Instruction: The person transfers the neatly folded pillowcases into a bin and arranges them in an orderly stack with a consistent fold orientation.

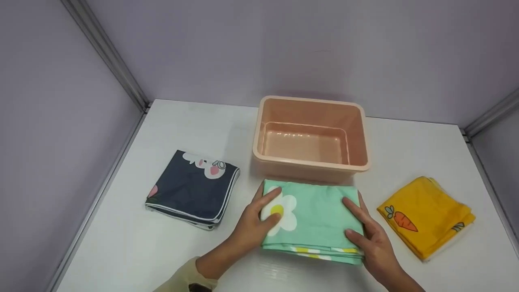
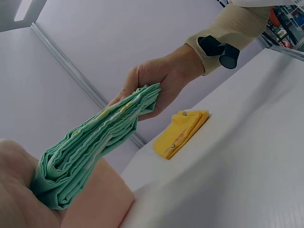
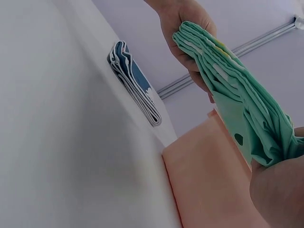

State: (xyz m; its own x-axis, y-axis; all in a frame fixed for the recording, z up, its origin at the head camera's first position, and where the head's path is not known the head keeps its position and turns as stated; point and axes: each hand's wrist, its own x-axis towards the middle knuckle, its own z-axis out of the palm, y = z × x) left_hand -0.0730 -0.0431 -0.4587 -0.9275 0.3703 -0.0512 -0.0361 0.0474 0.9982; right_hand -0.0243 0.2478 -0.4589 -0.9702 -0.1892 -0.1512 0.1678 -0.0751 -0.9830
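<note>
Mint-green cloth [image 1: 318,217]: white daisy [image 1: 287,221] with yellow centre at nine o'clock, yellow-and-white bits along folded edges at six. Basin [image 1: 312,163] at twelve from it: plain peach-pink. Navy cloth [image 1: 190,188], ten o'clock: white-trimmed edges, white-and-pink figure [image 1: 211,167] at its one, pink patch [image 1: 153,191] at its nine. Yellow cloth [image 1: 432,215], three o'clock: orange carrot [image 1: 405,222] with grey-green leaves at its nine, grey-green print [image 1: 458,226] at its three. Table [image 1: 113,243]: plain white. Wall [image 1: 308,52]: pale lilac. Sleeve [image 1: 185,276]: beige.

No legible txt, nos., labels, brands or signs in head or wrist cams; bkgd clutter [image 2: 293,18], upper R of L wrist view, too small & blurry to read.
</note>
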